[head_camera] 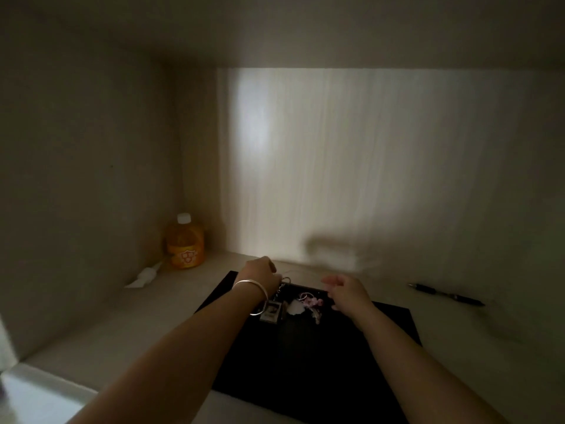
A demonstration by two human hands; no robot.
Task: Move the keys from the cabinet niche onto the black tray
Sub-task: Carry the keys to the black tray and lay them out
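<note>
- Though its orange label carries a shield-shaped emblem, the writing on the bottle (185, 243) is too blurred to read.
- Left hand (260, 275), a bangle (255, 293) on its wrist, has its grip pinched shut on the ring of the keys (282, 302).
- Keys hang from that grip over the black tray's (321, 362) far part, with a small framed charm and pale pink-white trinkets.
- Right hand (347, 293) is just beside them, fingers spread apart, holding nothing.
- Pen (446, 294) lies on the surface, well right.

Dim cream-coloured cabinet interior, pale wood-grain back panel (351, 166) lit by a soft patch of light at its left, shadowed plain side wall (79, 166) left of the panel, matte off-white shelf floor (101, 328) below it, dark ceiling board above.
</note>
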